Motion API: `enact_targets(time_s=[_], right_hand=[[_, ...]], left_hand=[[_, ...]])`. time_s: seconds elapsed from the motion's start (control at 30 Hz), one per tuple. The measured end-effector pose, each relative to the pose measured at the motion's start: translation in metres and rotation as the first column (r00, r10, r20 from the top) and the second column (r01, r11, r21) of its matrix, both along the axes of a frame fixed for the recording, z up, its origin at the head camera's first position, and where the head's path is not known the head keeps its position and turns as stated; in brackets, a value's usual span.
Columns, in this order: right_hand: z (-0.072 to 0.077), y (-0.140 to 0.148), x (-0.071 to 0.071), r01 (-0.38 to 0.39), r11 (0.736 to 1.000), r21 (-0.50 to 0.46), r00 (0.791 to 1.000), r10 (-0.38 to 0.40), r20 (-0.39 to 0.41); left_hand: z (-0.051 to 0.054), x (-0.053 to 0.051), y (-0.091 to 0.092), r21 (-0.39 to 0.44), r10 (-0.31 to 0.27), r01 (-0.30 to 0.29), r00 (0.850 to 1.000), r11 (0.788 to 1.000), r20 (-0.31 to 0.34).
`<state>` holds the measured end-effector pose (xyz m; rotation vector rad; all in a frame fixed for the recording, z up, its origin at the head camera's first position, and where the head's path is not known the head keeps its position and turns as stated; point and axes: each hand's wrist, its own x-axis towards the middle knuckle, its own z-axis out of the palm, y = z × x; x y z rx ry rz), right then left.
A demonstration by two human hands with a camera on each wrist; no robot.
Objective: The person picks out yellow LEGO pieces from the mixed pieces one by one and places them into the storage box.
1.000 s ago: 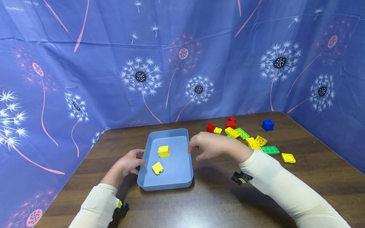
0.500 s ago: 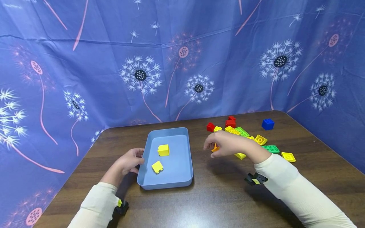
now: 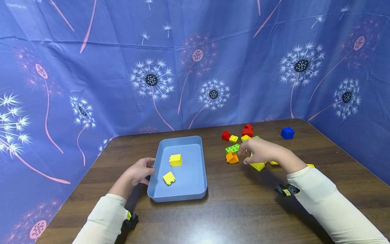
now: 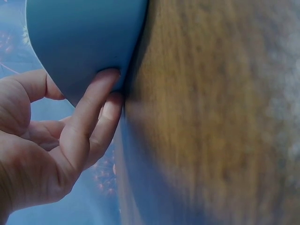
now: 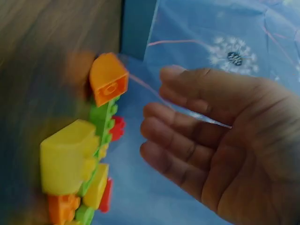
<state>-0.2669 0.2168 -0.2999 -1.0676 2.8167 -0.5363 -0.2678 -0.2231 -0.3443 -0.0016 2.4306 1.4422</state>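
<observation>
My left hand point(image 3: 138, 173) pinches the left wall of a blue tray point(image 3: 190, 179); in the left wrist view the fingers point(image 4: 84, 117) press its outer side and the thumb hooks over the rim. Two yellow toy bricks, one point(image 3: 175, 160) behind the other point(image 3: 169, 178), lie apart inside the tray. Above the loose bricks, my right hand point(image 3: 263, 150) hovers with loosely bent fingers and holds nothing. Nearest to it are an orange brick point(image 3: 232, 158), a light green brick point(image 3: 232, 148) and a large yellow brick point(image 5: 68, 157). The right hand and forearm hide several bricks from the head view.
Red bricks point(image 3: 247, 132) and small yellow ones point(image 3: 233, 138) lie at the back of the wooden table point(image 3: 182, 220). Farther right sits a blue brick point(image 3: 287, 133). A blue patterned cloth point(image 3: 182, 84) hangs behind the table.
My right hand has moved rightward from the tray's right side to over the bricks, uncovering the orange and light green ones. My left hand and the tray stay in place.
</observation>
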Motion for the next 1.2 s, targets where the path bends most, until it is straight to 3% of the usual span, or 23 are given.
enact_targets(time_s=[0.3,0.57,1.2], right_hand=[[-0.015,0.015,-0.009,0.071,0.989,0.133,0.995,-0.061,-0.081],[-0.023,0.015,-0.015,0.098,0.982,0.160,0.994,-0.090,-0.057],[-0.028,0.002,-0.016,0.088,0.979,0.184,0.995,-0.076,-0.072]], left_hand=[[-0.003,0.000,0.001,-0.006,0.002,-0.002,1.000,1.000,0.016],[-0.002,-0.001,0.000,0.001,0.006,-0.006,1.000,1.000,0.022],[-0.003,-0.004,-0.001,0.003,0.004,-0.004,1.000,1.000,0.019]])
